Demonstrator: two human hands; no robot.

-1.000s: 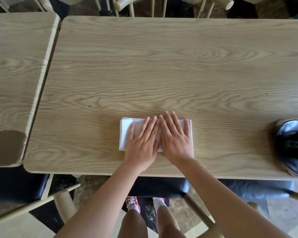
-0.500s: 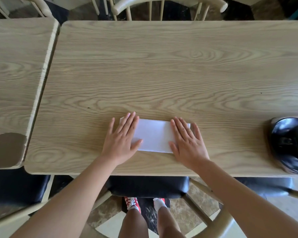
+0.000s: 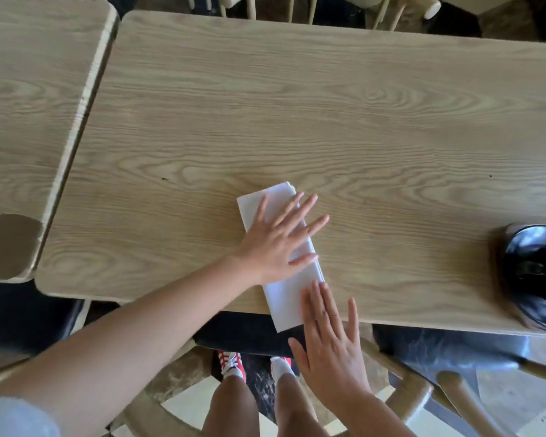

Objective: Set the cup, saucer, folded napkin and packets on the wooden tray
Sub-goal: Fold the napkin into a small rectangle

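Observation:
A white folded napkin [image 3: 284, 298] lies on the wooden table [image 3: 328, 121], turned lengthwise toward me, with its near end sticking out over the table's front edge. My left hand [image 3: 278, 238] lies flat on its far half, fingers spread. My right hand [image 3: 328, 339] is flat with fingers apart, its fingertips touching the napkin's near right edge. At the right edge of the view sits a glossy black cup [image 3: 536, 272] on something wooden; only part of it shows. No saucer or packets are in view.
A second wooden table [image 3: 29, 121] stands to the left across a narrow gap, with a chipped front corner. Chairs stand along the far side, and dark-seated chairs [image 3: 438, 348] are beneath the front edge by my legs.
The napkin has been turned from lying crosswise to pointing toward me, its near end now over the table edge. My left hand moved onto its far half; my right hand drew back to its near end.

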